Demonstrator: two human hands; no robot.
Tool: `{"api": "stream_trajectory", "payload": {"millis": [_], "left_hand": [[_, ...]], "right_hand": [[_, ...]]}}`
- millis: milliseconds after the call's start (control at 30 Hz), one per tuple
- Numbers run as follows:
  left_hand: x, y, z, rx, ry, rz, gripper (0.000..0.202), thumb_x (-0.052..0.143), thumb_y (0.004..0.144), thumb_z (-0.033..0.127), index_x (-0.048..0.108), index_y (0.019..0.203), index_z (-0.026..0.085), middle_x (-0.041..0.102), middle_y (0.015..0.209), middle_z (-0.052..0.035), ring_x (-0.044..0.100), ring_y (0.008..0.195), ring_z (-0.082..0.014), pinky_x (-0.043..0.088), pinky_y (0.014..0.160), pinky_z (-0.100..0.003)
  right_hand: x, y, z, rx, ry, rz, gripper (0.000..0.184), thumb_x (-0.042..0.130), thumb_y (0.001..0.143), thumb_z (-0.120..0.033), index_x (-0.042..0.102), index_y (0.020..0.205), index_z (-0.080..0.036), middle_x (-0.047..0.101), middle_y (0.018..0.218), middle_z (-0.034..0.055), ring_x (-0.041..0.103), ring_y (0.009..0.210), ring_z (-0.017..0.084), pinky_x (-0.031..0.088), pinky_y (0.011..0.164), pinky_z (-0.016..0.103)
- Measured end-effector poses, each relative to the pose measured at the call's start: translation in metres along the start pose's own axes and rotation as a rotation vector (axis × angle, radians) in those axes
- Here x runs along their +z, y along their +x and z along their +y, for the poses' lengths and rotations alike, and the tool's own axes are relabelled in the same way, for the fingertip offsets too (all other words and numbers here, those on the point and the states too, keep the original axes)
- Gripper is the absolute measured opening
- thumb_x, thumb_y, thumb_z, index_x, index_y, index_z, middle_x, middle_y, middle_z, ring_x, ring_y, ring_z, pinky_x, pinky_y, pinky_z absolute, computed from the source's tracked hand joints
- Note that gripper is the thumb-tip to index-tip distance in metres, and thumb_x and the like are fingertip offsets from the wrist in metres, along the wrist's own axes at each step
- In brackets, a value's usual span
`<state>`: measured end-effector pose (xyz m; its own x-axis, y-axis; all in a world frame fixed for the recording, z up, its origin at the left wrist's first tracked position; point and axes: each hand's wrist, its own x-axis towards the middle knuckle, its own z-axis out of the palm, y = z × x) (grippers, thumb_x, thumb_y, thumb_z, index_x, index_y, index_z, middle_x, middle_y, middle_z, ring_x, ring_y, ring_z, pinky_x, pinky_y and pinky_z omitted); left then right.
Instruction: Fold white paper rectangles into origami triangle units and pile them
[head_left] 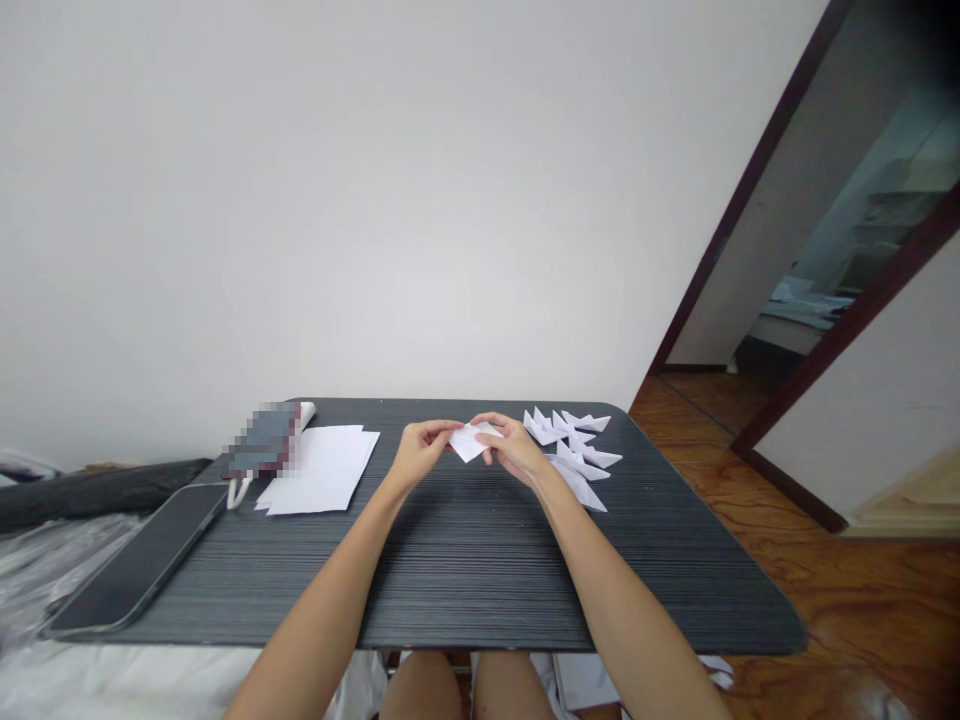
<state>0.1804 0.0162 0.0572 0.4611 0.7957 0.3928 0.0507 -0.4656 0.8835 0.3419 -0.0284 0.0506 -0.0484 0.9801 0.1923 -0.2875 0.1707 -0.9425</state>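
Note:
Both of my hands hold one small folded piece of white paper (471,441) just above the dark striped table (465,560). My left hand (420,451) pinches its left edge with closed fingers. My right hand (513,448) grips its right side, fingers curled over the top. To the right of my right hand lie several folded white paper shapes (574,445) in a loose cluster. A stack of flat white sheets (321,468) lies to the left of my left hand.
A dark phone (142,565) lies face up at the table's left front corner. A blurred object (266,440) sits behind the sheets, with a white loop beside it. Wooden floor and a dark-framed doorway (787,330) are to the right.

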Motion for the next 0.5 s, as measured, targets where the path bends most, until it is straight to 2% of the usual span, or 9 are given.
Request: {"api": "stream_trajectory", "payload": {"millis": [100, 167, 267, 367, 433, 500], "left_hand": [[-0.005, -0.003, 0.004, 0.132, 0.150, -0.136, 0.030, 0.043, 0.074, 0.020, 0.059, 0.098, 0.011, 0.064, 0.088, -0.0083, 0.060, 0.069, -0.0145, 0.048, 0.064, -0.028], [-0.007, -0.004, 0.008, 0.272, 0.335, -0.177, 0.029, 0.044, 0.074, 0.018, 0.058, 0.100, 0.014, 0.063, 0.091, -0.0080, 0.058, 0.074, -0.0142, 0.046, 0.065, -0.026], [-0.007, -0.006, 0.011, 0.387, 0.576, -0.197, 0.023, 0.042, 0.078, 0.020, 0.061, 0.088, 0.014, 0.062, 0.077, -0.0064, 0.055, 0.068, -0.0121, 0.042, 0.063, -0.023], [-0.006, -0.005, 0.013, 0.373, 0.668, -0.209, 0.026, 0.038, 0.081, 0.023, 0.060, 0.070, 0.013, 0.058, 0.061, -0.0033, 0.052, 0.057, -0.0098, 0.038, 0.059, -0.021], [-0.006, -0.005, 0.014, 0.333, 0.643, -0.242, 0.030, 0.038, 0.082, 0.024, 0.058, 0.062, 0.013, 0.056, 0.054, -0.0015, 0.050, 0.052, -0.0085, 0.037, 0.056, -0.020], [-0.004, -0.006, 0.014, 0.276, 0.559, -0.278, 0.033, 0.038, 0.082, 0.027, 0.057, 0.058, 0.013, 0.055, 0.050, -0.0002, 0.050, 0.048, -0.0076, 0.037, 0.055, -0.019]], "right_hand": [[-0.005, 0.002, 0.000, 0.055, 0.030, 0.046, 0.012, 0.063, 0.059, -0.021, 0.063, 0.068, -0.013, 0.059, 0.067, 0.0016, 0.040, 0.041, 0.003, 0.029, 0.039, 0.020], [-0.007, 0.002, 0.000, 0.102, 0.030, 0.020, 0.012, 0.064, 0.059, -0.022, 0.064, 0.067, -0.012, 0.058, 0.062, 0.0012, 0.039, 0.041, 0.003, 0.029, 0.041, 0.020], [-0.006, 0.000, -0.001, 0.140, -0.022, -0.065, 0.023, 0.058, 0.067, -0.033, 0.066, 0.073, -0.012, 0.055, 0.057, 0.0012, 0.041, 0.045, 0.005, 0.031, 0.047, 0.022], [-0.005, -0.002, -0.005, 0.077, -0.249, -0.079, 0.038, 0.046, 0.073, -0.045, 0.066, 0.080, -0.014, 0.058, 0.065, 0.0038, 0.047, 0.056, 0.009, 0.035, 0.056, 0.025], [-0.003, -0.004, -0.008, -0.051, -0.494, -0.022, 0.032, 0.054, 0.067, -0.045, 0.067, 0.077, -0.017, 0.059, 0.078, 0.0049, 0.051, 0.071, 0.013, 0.037, 0.065, 0.026], [-0.002, -0.005, -0.010, -0.171, -0.673, 0.016, 0.024, 0.063, 0.060, -0.039, 0.067, 0.071, -0.018, 0.059, 0.083, 0.0038, 0.051, 0.080, 0.015, 0.036, 0.071, 0.026]]}}
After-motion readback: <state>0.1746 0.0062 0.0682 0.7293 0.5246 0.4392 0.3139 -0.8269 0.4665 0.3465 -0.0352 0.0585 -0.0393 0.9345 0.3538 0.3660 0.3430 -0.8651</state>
